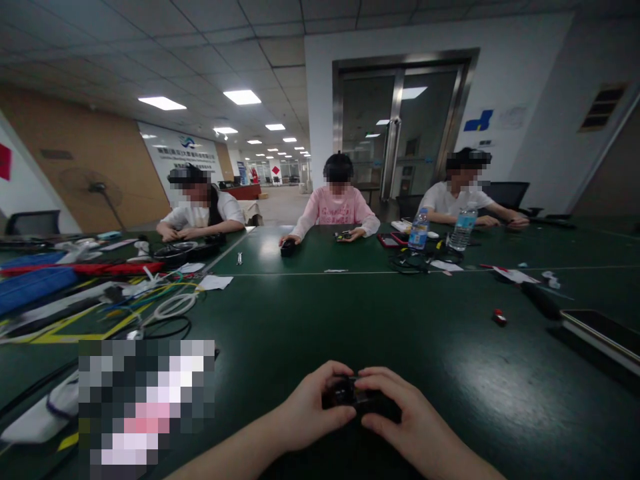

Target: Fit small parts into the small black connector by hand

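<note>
A glossy black object [357,397], about palm-sized and shaped like a computer mouse, is in both my hands just above or on the near part of the green table. My left hand [320,400] grips its left end, thumb in front and fingers curled over the far side. On the right end, my right hand [400,407] has its fingers across the top and its thumb along the near side. The fingers cover much of the object, so its exact kind is hard to make out.
Cables [175,305], blue trays [30,290] and a white power strip [45,407] crowd the left. To the right lie a small red-and-black item [499,317] and a phone-like slab [605,333]. Two water bottles [464,225] stand farther back. Three people sit across the green table [280,327].
</note>
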